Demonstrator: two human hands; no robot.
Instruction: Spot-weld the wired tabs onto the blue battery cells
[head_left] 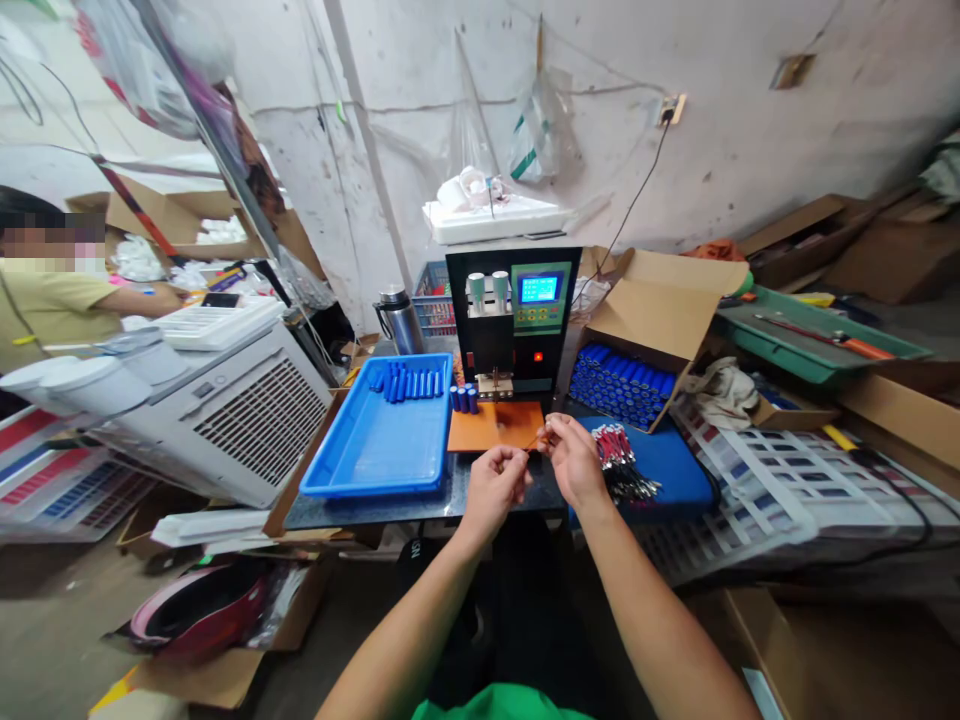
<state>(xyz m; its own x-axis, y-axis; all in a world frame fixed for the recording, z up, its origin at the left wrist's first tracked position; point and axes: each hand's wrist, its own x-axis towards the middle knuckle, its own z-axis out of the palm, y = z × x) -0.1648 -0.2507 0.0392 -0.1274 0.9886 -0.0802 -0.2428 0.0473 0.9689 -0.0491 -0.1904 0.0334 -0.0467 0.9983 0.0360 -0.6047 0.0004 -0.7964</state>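
Note:
Both hands meet in front of the orange work plate (469, 428) of a black spot welder (559, 330). My left hand (496, 485) is closed in a pinch on one end of a thin, dark wire (532, 444). Pinching the other end is my right hand (571, 455), its fingers partly hiding the wire. A few blue cylindrical batteries (463, 399) stand upright on the plate, left of the welding electrodes (495, 385). Beside my right hand lies a bundle of red and black wire leads (619, 460) on a blue pad (682, 475).
A blue tray (375, 455) with a row of batteries (409, 383) is at left. An open cardboard box (652, 300) full of blue batteries (622, 385) stands at right. Behind the tray is a steel flask (403, 322). A person in a yellow top (60, 300) sits far left.

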